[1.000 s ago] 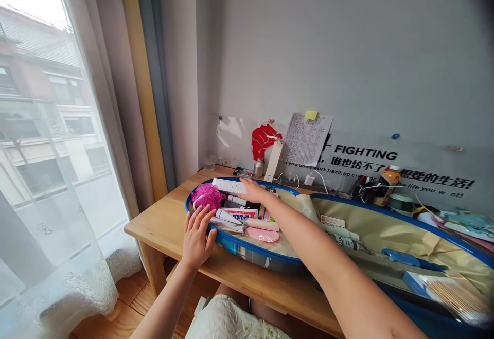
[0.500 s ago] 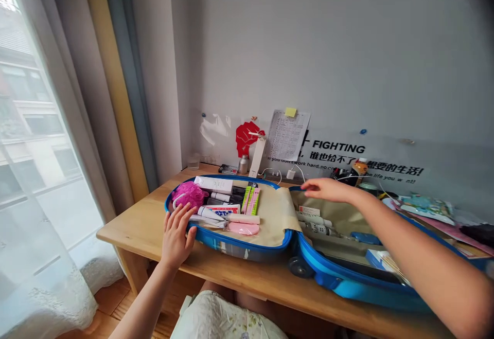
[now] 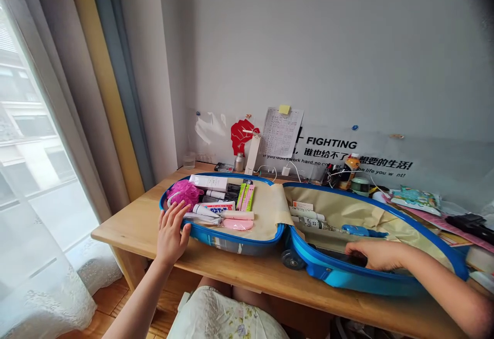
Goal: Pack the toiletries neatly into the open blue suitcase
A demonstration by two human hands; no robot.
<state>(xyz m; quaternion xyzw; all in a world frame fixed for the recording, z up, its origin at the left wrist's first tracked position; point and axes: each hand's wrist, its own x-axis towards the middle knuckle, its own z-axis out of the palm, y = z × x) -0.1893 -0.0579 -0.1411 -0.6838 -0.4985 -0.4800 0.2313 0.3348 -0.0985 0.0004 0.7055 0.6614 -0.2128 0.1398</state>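
Note:
An open blue suitcase (image 3: 247, 249) lies spread on a wooden desk, both halves lined in beige. My left hand (image 3: 172, 236) rests over the front left rim, fingers stretched out and holding nothing. Beside those fingers are a pink bath puff (image 3: 185, 193) and white tubes (image 3: 203, 218). My right hand (image 3: 380, 254) reaches down inside the right half, fingers curled. Its fingertips and whatever they grip are hidden by the hand and the front rim. Behind it lie a blue item (image 3: 358, 230), a clear bottle (image 3: 311, 221) and a white tube (image 3: 306, 213).
The left half also holds a white box (image 3: 208, 182), green and pink packs (image 3: 247, 197) and a pink case (image 3: 238, 224). Behind the suitcase stand an orange-labelled bottle (image 3: 350, 169) and a jar (image 3: 360, 186). A wet-wipe-like pack (image 3: 417, 198) lies on the right. Curtains (image 3: 88, 97) hang left.
My right hand has moved from above the back rim near the hinge down into the right half, to the right. The blue-and-white box of thin sticks is now hidden. My left hand stays on the rim.

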